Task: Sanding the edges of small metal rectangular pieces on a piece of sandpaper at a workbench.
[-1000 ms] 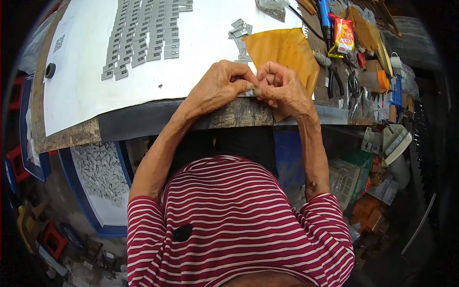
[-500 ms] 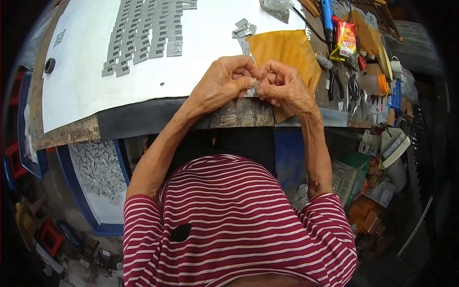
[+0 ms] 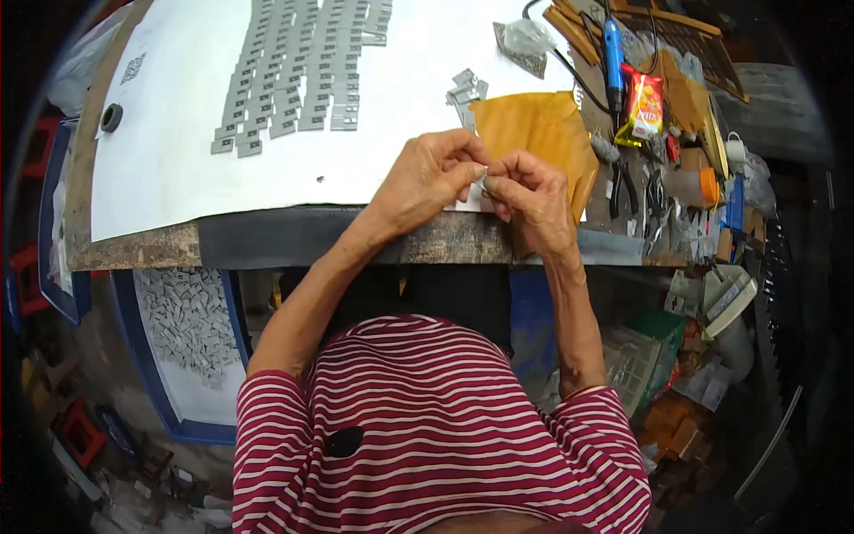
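Observation:
My left hand point(image 3: 433, 176) and my right hand point(image 3: 534, 193) meet fingertip to fingertip above the table's near edge. Between them they pinch a small grey piece point(image 3: 481, 182), mostly covered by the fingers. Beneath my right hand lies a brown paper sheet point(image 3: 534, 125). A few loose grey plates point(image 3: 466, 89) rest by that sheet's upper left corner. Farther left, rows of flat grey plates point(image 3: 294, 84), each with a small dark mark, are laid out on white paper point(image 3: 169, 173).
Pliers point(image 3: 625, 182), a blue pen-shaped tool point(image 3: 614, 58), a red snack packet point(image 3: 642, 107) and an orange-capped container point(image 3: 709, 187) crowd the table's right side. A black ring point(image 3: 111, 117) sits at the left. Below the table, a blue tray point(image 3: 160, 392) holds many small grey parts.
The table and everything on it appear lower in the picture, as the view has shifted. Both hands remain together at the small piece, with the fingertips slightly rearranged.

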`<state>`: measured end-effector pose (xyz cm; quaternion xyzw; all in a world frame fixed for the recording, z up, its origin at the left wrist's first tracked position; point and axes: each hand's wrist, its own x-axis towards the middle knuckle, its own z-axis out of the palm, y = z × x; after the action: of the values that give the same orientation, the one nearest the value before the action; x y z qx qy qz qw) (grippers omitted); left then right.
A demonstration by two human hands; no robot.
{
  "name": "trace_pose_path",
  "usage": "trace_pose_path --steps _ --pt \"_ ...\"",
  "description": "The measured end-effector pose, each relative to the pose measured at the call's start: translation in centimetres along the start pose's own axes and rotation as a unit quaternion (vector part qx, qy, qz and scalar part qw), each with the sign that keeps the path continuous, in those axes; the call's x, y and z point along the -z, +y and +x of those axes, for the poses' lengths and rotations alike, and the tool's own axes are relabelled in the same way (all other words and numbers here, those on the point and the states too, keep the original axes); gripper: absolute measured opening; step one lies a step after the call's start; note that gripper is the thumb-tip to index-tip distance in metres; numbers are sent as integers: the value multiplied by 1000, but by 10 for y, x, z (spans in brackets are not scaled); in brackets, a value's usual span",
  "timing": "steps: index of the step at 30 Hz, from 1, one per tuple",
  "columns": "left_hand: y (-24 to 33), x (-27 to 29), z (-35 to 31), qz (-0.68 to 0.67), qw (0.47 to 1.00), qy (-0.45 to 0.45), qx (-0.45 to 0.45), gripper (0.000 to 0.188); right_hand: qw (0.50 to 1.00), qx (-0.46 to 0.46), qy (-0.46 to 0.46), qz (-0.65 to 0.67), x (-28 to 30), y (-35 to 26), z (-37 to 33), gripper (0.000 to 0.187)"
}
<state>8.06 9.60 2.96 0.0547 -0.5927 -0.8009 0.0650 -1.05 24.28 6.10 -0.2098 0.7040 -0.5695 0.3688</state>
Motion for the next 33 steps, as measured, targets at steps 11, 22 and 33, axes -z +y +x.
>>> trace_pose_path --steps 11,22,33 --pt "1 -2 -9 332 924 41 -185 23 1000 -13 -9 5 -3 -3 3 5" --pt "16 21 -6 469 862 71 -180 17 999 11 -20 23 -18 -10 32 9" --pt "11 29 6 624 743 92 -224 16 991 111 -30 -64 -26 -8 50 11"
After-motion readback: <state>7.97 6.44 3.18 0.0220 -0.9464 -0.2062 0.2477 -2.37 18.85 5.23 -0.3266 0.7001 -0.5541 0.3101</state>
